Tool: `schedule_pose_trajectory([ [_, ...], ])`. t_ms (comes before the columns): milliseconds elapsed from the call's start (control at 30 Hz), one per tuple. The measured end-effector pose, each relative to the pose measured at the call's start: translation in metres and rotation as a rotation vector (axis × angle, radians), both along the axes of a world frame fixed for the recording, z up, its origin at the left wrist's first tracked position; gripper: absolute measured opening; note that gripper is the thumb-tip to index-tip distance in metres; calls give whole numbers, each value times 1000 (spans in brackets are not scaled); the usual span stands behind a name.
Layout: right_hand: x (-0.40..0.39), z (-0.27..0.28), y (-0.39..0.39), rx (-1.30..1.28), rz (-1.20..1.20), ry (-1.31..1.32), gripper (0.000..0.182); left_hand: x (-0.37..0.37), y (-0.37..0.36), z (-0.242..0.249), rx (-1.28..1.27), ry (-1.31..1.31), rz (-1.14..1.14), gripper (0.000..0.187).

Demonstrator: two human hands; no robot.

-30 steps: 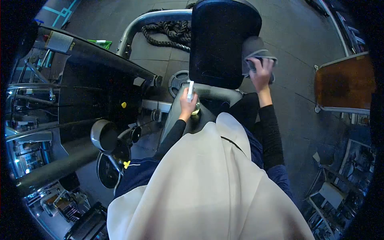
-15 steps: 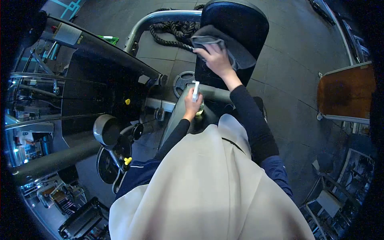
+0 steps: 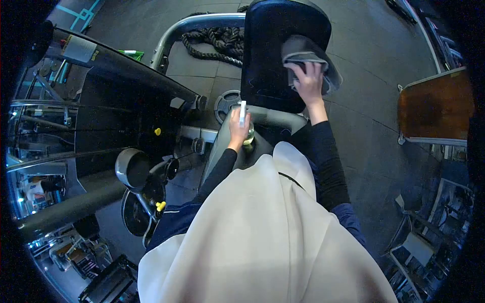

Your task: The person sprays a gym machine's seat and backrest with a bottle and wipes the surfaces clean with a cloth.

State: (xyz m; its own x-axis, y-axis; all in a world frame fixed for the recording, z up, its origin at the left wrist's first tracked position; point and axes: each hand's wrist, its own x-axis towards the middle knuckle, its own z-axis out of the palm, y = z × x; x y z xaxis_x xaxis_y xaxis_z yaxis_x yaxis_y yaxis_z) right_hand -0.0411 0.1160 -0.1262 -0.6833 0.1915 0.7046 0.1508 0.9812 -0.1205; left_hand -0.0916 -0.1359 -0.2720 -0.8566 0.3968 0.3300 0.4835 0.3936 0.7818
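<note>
My right hand (image 3: 310, 87) is closed on a grey cloth (image 3: 303, 49), pressed against the right side of a black padded pad (image 3: 268, 55) on a gym machine. Part of the cloth hangs past the pad's right edge. Lower and to the left, my left hand (image 3: 238, 130) wraps round a spray bottle (image 3: 248, 137) with a white trigger head and pale yellow-green liquid inside. The bottle is upright over the machine's grey frame (image 3: 275, 118), just below the pad.
A curved metal tube (image 3: 202, 21) runs to the pad's left side, with a heap of black rope (image 3: 222, 43) on the floor behind. A round weight plate (image 3: 226, 106) lies left of the pad. Dark machine parts (image 3: 113, 111) fill the left. A brown-topped stand (image 3: 434, 103) is at right.
My right hand has moved the cloth right and slightly down across the pad, to its right edge. My left hand keeps holding the spray bottle in nearly the same place.
</note>
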Motion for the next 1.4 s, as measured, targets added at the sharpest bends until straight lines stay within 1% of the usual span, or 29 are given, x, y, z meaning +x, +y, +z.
schedule_pose_trajectory([
  [33, 9, -1, 1, -50, -14, 35, 46, -1, 3, 1, -10, 44, -3, 16],
  [100, 22, -4, 4, -149, -42, 112, 49, 2, 9, 8, 75, 4, -52, 16],
  [133, 27, -8, 4, -187, -89, 118, 58, 3, 11, 13, 113, -16, -78, 17],
  [233, 41, -8, 4, -432, -179, 460, 66, 8, 20, 37, 144, -182, -138, 20],
  [267, 48, -11, 14, -408, -183, 477, 69, 7, 27, 45, 181, -210, -141, 19],
  [367, 64, -20, 34, -503, -250, 588, 66, 12, 46, 103, 373, -437, -186, 20],
  [400, 72, -17, 37, -476, -301, 519, 66, 13, 53, 118, 373, -443, -176, 18],
  [500, 78, -3, 37, -442, -319, 555, 68, 16, 72, 151, 443, -365, -181, 14],
  [533, 75, -5, 39, -488, -276, 673, 68, 17, 75, 161, 448, -335, -162, 11],
  [600, 77, -6, 43, -467, -294, 665, 63, 14, 78, 172, 407, -290, -186, 10],
  [633, 78, -6, 45, -457, -301, 662, 61, 12, 79, 175, 387, -266, -197, 9],
  [667, 81, -7, 46, -473, -365, 613, 49, 11, 79, 176, 342, -269, -188, 9],
  [767, 84, -8, 53, -404, -389, 571, 41, 4, 77, 175, 241, -156, -160, 10],
  [867, 82, -7, 53, -363, -417, 613, 40, 4, 74, 176, 230, -143, -69, 10],
  [1000, 85, -6, 57, -458, -388, 593, 38, -3, 61, 174, 178, -150, -80, 11],
  [1133, 88, -3, 57, -495, -356, 579, 35, -3, 62, 175, 233, -196, -9, 11],
  [1267, 89, -6, 57, -559, -367, 565, 33, -6, 59, 168, 219, -171, -73, 11],
  [1333, 89, -7, 58, -538, -359, 560, 33, -4, 58, 166, 201, -143, -115, 11],
  [1367, 90, -8, 58, -528, -354, 556, 33, -5, 58, 161, 183, -48, -199, 12],
  [1400, 90, -8, 58, -538, -345, 557, 33, -1, 61, 163, 208, -40, -196, 10],
])
